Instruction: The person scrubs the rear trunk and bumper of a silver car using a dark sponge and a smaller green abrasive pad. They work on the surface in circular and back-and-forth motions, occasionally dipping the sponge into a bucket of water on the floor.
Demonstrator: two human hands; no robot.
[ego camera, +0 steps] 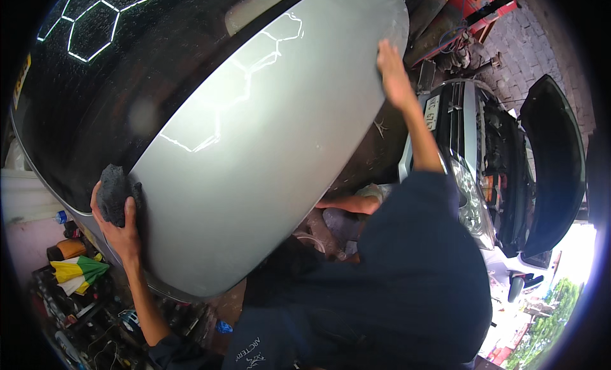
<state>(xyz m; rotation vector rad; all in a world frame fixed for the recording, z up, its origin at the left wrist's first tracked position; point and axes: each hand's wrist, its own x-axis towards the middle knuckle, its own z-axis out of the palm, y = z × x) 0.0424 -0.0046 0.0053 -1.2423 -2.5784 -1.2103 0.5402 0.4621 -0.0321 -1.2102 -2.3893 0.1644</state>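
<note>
A silver car body panel lies before me, below a dark windscreen that reflects hexagonal lights. At the panel's lower left end, my left hand grips a dark grey, porous-looking sponge or cloth, with the thumb against its near side. My right hand is at the panel's far right edge, fingers extended and slightly blurred; it holds nothing visible. Whether the palm touches the surface cannot be told.
Another car with its hood raised stands to the right. A person's forearm shows beneath the panel's near edge. Cluttered tools and a folded green, yellow and white umbrella lie at lower left. Red equipment stands at upper right.
</note>
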